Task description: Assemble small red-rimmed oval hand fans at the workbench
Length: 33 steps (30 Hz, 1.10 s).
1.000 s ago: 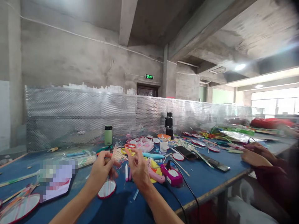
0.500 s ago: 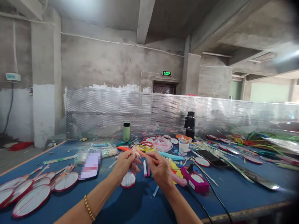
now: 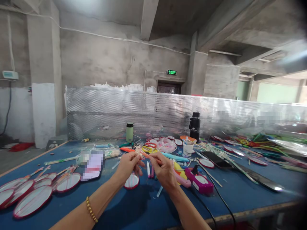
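Above the middle of the blue table, my left hand (image 3: 130,164) is closed in a pinch, its lower fingers curled. My right hand (image 3: 164,167) grips a slender orange piece (image 3: 145,155) between thumb and fingers. The piece's far end meets my left fingertips; its exact kind is too small to make out. A small round white disc with a red rim (image 3: 131,181) lies beneath my left hand. White and purple pens (image 3: 148,170) lie between the hands. Behind my left fingers is another bright orange item (image 3: 127,149), partly hidden.
Several red-rimmed discs on sticks (image 3: 33,199) lie at left, near a phone (image 3: 93,166). A purple box (image 3: 199,181) with black cables sits right of my right hand. Behind stand a white cup (image 3: 188,149), a green bottle (image 3: 129,132), a black flask (image 3: 194,126) and a perforated metal screen (image 3: 107,111).
My hands have shifted very slightly, the fingertips drawing a little closer together over the orange piece. The view has tilted a little; the things on the table lie as before.
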Tool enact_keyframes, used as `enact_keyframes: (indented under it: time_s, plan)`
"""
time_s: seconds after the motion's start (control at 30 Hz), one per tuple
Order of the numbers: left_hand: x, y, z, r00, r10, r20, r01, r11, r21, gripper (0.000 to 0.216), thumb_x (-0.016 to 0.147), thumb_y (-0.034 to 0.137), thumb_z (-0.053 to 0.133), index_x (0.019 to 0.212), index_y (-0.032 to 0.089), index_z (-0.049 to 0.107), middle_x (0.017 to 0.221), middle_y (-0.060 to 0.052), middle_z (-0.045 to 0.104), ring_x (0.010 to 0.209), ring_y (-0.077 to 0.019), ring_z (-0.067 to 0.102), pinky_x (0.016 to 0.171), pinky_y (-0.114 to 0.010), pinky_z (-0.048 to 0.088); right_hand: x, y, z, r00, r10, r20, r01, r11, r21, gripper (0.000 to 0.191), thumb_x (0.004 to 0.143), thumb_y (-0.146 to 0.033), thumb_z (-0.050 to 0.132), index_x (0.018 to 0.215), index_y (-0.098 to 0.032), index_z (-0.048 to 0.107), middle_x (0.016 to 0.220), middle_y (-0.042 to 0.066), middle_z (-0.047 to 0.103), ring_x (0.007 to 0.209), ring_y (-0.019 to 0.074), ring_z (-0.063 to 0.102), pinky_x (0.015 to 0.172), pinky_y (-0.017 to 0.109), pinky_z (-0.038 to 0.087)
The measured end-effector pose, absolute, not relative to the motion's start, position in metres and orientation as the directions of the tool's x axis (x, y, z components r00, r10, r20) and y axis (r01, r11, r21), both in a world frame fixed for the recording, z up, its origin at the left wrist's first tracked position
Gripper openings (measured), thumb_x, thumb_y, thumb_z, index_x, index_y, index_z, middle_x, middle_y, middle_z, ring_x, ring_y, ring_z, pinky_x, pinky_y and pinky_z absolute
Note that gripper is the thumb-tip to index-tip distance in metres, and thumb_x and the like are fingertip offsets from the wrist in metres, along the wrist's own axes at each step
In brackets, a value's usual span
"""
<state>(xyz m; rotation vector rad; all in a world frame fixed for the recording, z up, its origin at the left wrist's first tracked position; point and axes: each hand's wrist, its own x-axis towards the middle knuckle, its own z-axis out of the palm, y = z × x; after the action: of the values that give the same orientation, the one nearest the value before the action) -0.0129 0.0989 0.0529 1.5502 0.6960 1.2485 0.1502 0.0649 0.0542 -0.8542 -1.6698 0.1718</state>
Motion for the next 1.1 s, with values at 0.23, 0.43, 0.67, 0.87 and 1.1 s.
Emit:
enact_keyframes:
  time_s: [0.23, 0.43, 0.67, 0.87, 1.1]
  plan:
    - [-0.0132, 0.1023, 0.0500, 0.307, 0.872, 0.381, -0.111, -0.364, 0.925, 0.036, 0.077, 0.051, 0.061, 0.076, 0.016, 0.053, 0.067, -0.005, 0.071, 0.038, -0.0136, 0.062, 0.036, -0.021, 0.040, 0.1529, 0.0676, 0.0527, -0.045, 0.605, 0.795, 0.468, 0.716, -0.518, 0.022, 0.092, -0.034, 0.052, 0.086, -0.019, 0.067, 0.082, 0.004, 0.067, 0.076, 0.0161, 0.063, 0.068, 0.024, 0.049]
    - [-0.0144, 0.1032, 0.0500, 0.297, 0.872, 0.390, -0.112, -0.374, 0.921, 0.038, 0.076, 0.053, 0.061, 0.076, 0.016, 0.054, 0.066, -0.004, 0.070, 0.039, -0.0135, 0.061, 0.037, -0.021, 0.042, 0.1519, 0.0676, 0.0529, -0.083, 0.615, 0.784, 0.499, 0.707, -0.501, 0.022, 0.092, -0.033, 0.053, 0.085, -0.020, 0.069, 0.076, 0.002, 0.066, 0.071, 0.0149, 0.061, 0.065, 0.023, 0.047]
    - [-0.0144, 0.1006, 0.0521, 0.285, 0.877, 0.387, -0.087, -0.378, 0.922, 0.032, 0.077, 0.047, 0.060, 0.075, 0.016, 0.055, 0.066, -0.005, 0.070, 0.039, -0.0145, 0.062, 0.038, -0.023, 0.042, 0.1506, 0.0669, 0.0544, -0.106, 0.624, 0.774, 0.475, 0.716, -0.512, 0.023, 0.093, -0.032, 0.051, 0.086, -0.020, 0.069, 0.077, 0.002, 0.065, 0.071, 0.0153, 0.061, 0.064, 0.024, 0.047]
    - [-0.0149, 0.1017, 0.0517, 0.283, 0.876, 0.390, -0.080, -0.384, 0.920, 0.027, 0.080, 0.044, 0.057, 0.076, 0.016, 0.056, 0.066, -0.004, 0.070, 0.039, -0.0146, 0.062, 0.037, -0.023, 0.042, 0.1495, 0.0665, 0.0547, -0.091, 0.618, 0.781, 0.491, 0.710, -0.504, 0.021, 0.093, -0.031, 0.051, 0.085, -0.020, 0.068, 0.076, 0.002, 0.065, 0.069, 0.0148, 0.059, 0.063, 0.023, 0.045]
    - [-0.0113, 0.1084, 0.0434, 0.302, 0.873, 0.384, -0.100, -0.371, 0.923, 0.027, 0.080, 0.043, 0.058, 0.076, 0.017, 0.053, 0.064, -0.004, 0.070, 0.038, -0.0142, 0.062, 0.034, -0.020, 0.039, 0.1516, 0.0693, 0.0539, -0.084, 0.586, 0.806, 0.521, 0.715, -0.466, 0.023, 0.094, -0.032, 0.049, 0.082, -0.020, 0.065, 0.080, 0.002, 0.066, 0.073, 0.0153, 0.060, 0.068, 0.024, 0.046]
